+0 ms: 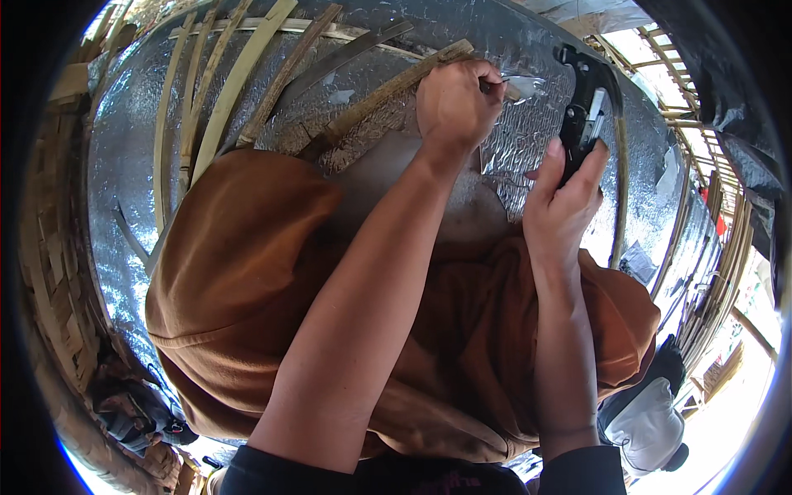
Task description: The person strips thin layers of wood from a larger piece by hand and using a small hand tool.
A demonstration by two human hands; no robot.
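Note:
My left hand point(460, 103) is closed in a pinch above the silver foil sheet point(528, 136). A thin, nail-like tip point(504, 81) pokes out between its thumb and forefinger; the rest is hidden. Just beyond this hand lies the end of a bamboo stick point(388, 92), which slants across the foil. To the right, my right hand point(569, 186) grips the lower end of a black hammer-headed multi-tool point(582, 111). Its head points up and away from me, and a bright metal part shows along its side. The tool is held above the foil, apart from the left hand.
Several bamboo strips point(235, 87) lie across the foil at the far left. My bent legs in brown trousers point(239, 239) fill the near middle. Another bamboo strip point(621, 190) runs along the right. A grey bag-like thing point(648, 429) sits at the lower right.

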